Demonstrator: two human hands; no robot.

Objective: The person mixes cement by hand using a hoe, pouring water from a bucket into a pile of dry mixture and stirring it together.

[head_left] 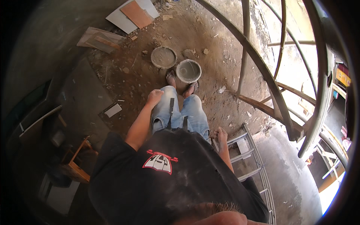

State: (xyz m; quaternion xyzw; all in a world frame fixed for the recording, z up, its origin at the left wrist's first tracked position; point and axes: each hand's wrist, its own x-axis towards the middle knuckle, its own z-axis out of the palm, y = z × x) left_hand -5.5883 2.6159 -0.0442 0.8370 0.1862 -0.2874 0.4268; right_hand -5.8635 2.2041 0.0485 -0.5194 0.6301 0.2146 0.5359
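Note:
My left hand is closed in a loose fist against the left thigh of my worn blue jeans, with nothing visible in it. Beside my right hip, my right hand has its fingers curled, close to the end of a metal ladder. A pale narrow part shows under that hand; whether it is gripped cannot be made out. Two round buckets stand on the dirt by my feet. The left bucket holds a grey, mortar-like mass. The right bucket has grey-coated walls and something grey and smooth inside.
Rubble is scattered over the dirt floor. Flat boards lie at the far left, with a wooden panel nearer. Curved metal bars and wooden beams rise on the right. A wooden frame stands in shadow at lower left.

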